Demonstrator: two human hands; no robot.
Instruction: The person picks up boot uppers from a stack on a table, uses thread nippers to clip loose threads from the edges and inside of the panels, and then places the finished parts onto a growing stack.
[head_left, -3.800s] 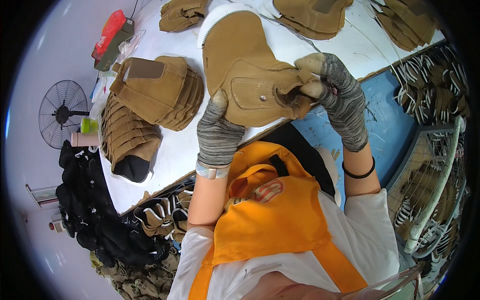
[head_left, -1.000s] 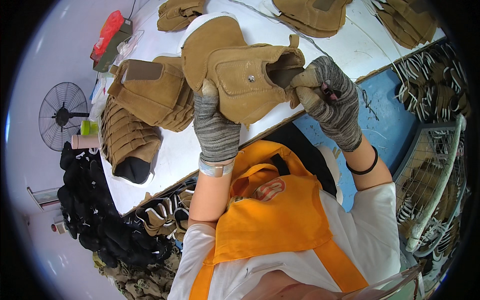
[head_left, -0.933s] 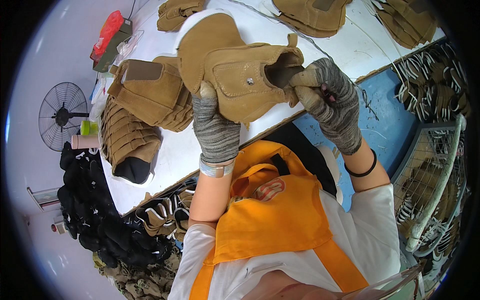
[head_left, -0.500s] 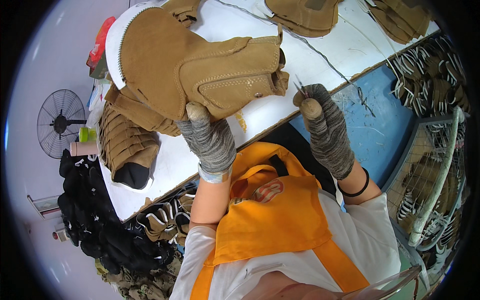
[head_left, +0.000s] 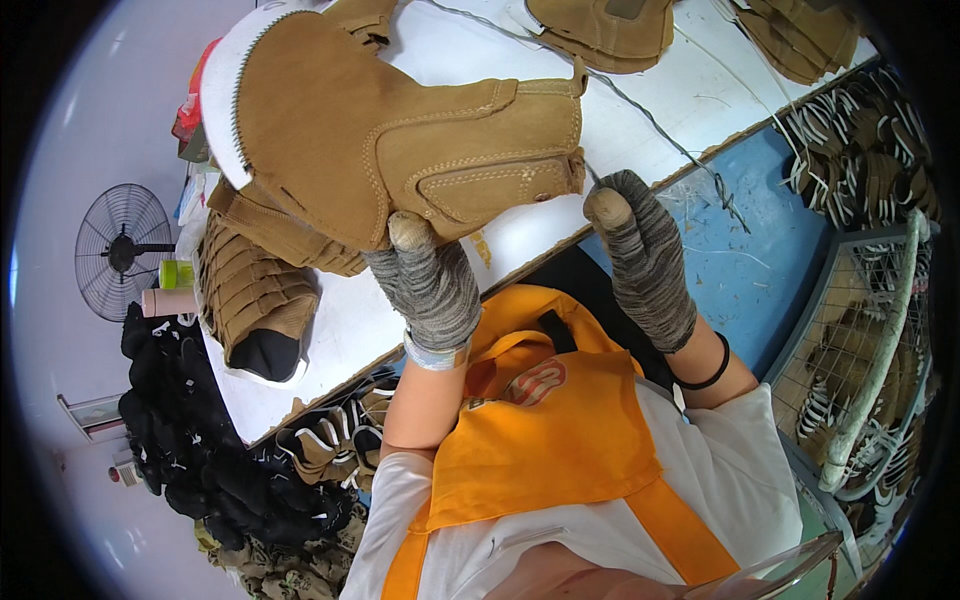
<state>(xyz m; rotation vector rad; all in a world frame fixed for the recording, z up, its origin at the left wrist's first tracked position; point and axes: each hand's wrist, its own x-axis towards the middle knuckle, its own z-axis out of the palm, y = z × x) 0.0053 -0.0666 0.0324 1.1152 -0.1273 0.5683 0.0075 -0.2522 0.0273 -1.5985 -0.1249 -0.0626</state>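
A tan suede boot upper (head_left: 320, 130) with a white toothed strip along its toe edge lies on its side over the white table. My left hand (head_left: 430, 290), in a grey knitted glove, grips its lower edge, thumb on top and fingers hidden beneath. My right hand (head_left: 645, 260), gloved alike, is closed just right of the upper's cuff end. From its fingertips pokes a thin pointed metal tool (head_left: 592, 176), mostly hidden, so its exact kind cannot be made out. The tip is close to the cuff; whether they touch is unclear.
Stacked brown uppers (head_left: 262, 290) lie left on the white table (head_left: 340, 320). More brown pieces (head_left: 605, 35) sit at the far side, near a dark twisted cord (head_left: 650, 115). A wire cart (head_left: 850, 350) with shoe parts stands right; black uppers (head_left: 200, 430) pile up left.
The boot upper has shifted slightly right and turned a little, together with my left hand. My right hand has moved slightly left, and less of the metal tool shows.
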